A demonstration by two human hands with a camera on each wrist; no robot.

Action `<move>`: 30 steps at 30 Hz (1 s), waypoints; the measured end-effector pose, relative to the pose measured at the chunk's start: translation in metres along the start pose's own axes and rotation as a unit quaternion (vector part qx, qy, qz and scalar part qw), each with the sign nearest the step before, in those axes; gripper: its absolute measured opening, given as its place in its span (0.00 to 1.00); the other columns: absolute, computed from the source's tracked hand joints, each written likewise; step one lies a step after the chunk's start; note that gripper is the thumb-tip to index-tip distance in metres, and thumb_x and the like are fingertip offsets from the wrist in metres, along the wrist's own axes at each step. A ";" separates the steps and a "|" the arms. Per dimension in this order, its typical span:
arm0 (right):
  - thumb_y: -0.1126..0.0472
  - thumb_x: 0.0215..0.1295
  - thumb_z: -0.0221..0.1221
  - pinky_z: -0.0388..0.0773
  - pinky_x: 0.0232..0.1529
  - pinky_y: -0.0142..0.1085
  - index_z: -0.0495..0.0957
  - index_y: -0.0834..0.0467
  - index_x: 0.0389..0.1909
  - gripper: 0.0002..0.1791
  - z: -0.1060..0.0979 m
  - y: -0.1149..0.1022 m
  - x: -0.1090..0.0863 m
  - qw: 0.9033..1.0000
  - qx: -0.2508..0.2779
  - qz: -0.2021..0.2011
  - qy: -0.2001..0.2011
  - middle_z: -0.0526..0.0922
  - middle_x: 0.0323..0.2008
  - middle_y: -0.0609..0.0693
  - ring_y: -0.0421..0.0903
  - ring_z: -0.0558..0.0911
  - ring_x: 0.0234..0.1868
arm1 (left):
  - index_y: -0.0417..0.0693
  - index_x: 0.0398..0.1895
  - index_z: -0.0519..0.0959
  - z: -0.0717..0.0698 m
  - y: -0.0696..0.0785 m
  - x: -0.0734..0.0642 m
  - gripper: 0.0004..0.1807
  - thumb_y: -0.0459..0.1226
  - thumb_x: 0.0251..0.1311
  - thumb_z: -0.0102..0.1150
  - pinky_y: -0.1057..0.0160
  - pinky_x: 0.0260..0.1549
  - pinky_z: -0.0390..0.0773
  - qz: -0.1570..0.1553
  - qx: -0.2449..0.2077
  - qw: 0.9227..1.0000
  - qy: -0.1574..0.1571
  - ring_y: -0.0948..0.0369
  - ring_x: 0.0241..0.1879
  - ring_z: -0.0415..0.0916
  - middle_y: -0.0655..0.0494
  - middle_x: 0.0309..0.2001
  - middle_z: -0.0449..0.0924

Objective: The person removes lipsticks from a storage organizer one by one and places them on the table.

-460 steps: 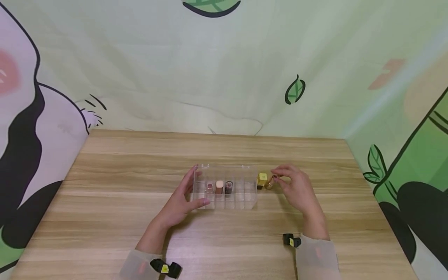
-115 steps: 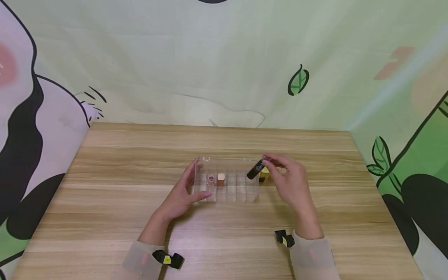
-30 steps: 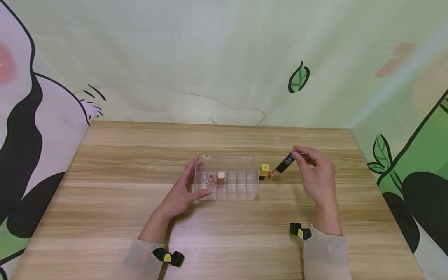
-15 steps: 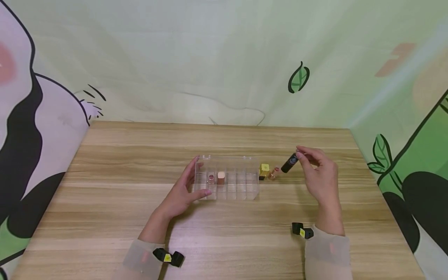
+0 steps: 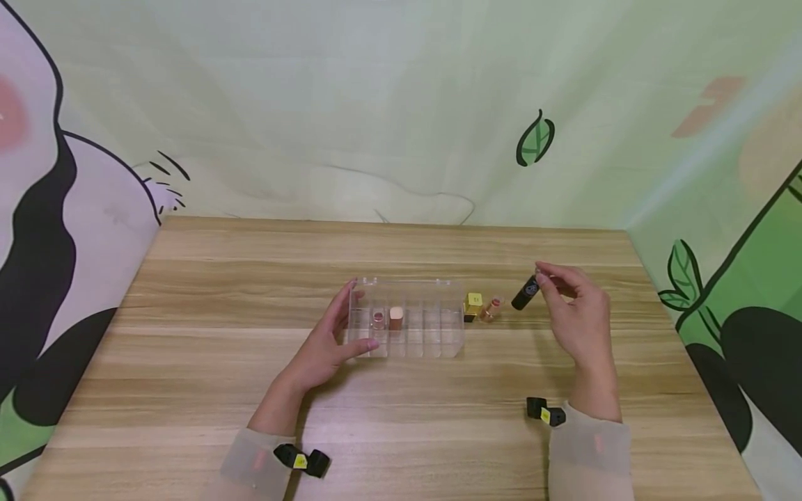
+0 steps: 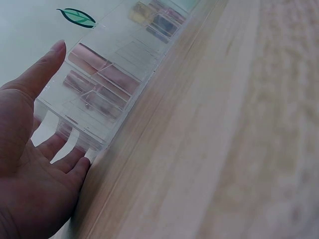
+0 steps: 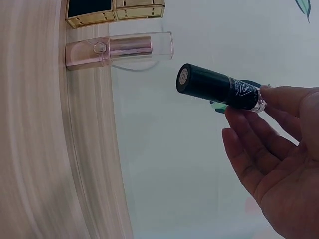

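My left hand [image 5: 319, 351] holds the left end of a clear compartment organizer [image 5: 432, 337], thumb in front and fingers behind. Two lipsticks stand in separate compartments: a small clear-capped one [image 5: 378, 321] and a pinkish-brown one [image 5: 396, 319], also visible through the wall in the left wrist view. Between thumb and fingertips, my right hand [image 5: 578, 313] pinches a black lipstick tube [image 5: 525, 292] by its clear end. The tube hangs tilted above the table; its round base label faces the right wrist camera. Left of it stands a rose-gold lipstick [image 7: 112, 51] with a clear cap.
A gold lipstick with a black base [image 5: 473, 307] stands just right of the organizer, beside the rose-gold one. Everything rests on a wooden table [image 5: 413, 431]. A patterned backdrop [image 5: 282, 125] rises behind the table's far edge.
Since 15 seconds ago, the black tube has left its organizer compartment and is in my right hand. Over the last second that hand has moved slightly right with it. My left hand stays put.
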State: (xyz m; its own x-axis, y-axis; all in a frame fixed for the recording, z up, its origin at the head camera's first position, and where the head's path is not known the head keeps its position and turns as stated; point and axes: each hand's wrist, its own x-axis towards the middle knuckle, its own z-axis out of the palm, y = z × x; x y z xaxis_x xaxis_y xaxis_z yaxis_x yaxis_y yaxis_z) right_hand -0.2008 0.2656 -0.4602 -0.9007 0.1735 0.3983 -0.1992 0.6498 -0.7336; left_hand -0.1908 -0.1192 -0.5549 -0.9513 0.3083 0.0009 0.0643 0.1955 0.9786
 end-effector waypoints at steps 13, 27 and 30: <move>0.62 0.76 0.60 0.74 0.42 0.16 0.87 0.59 0.53 0.12 -0.001 0.007 0.000 0.999 -0.014 0.010 -0.043 0.89 0.49 0.56 0.26 0.77 0.42 | 0.84 0.81 0.45 0.000 0.000 0.000 0.59 0.42 0.57 0.77 0.45 0.82 0.51 -0.006 0.002 1.000 0.001 0.52 0.83 0.49 0.53 0.82 0.56; 0.65 0.75 0.60 0.72 0.46 0.14 0.85 0.60 0.57 0.14 0.002 0.017 0.000 0.994 -0.029 -0.008 -0.105 0.87 0.53 0.58 0.37 0.81 0.46 | 0.83 0.81 0.45 0.000 0.002 0.000 0.59 0.43 0.57 0.77 0.45 0.82 0.51 -0.005 0.001 1.000 0.001 0.51 0.83 0.49 0.53 0.82 0.56; 0.66 0.75 0.60 0.72 0.46 0.12 0.84 0.61 0.58 0.15 0.002 0.018 0.001 0.992 -0.030 -0.009 -0.120 0.87 0.53 0.58 0.44 0.83 0.48 | 0.85 0.81 0.46 0.000 0.002 0.000 0.59 0.43 0.57 0.77 0.46 0.82 0.51 -0.008 0.000 1.000 0.002 0.52 0.83 0.49 0.54 0.82 0.56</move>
State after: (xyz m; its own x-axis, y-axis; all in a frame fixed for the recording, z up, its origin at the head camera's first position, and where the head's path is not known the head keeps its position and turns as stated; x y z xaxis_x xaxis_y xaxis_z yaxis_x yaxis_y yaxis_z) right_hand -0.2059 0.2761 -0.4745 -0.9646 -0.0154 0.2631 -0.1995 0.6949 -0.6909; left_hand -0.1904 -0.1191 -0.5528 -0.9532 0.3021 -0.0140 0.0490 0.1999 0.9786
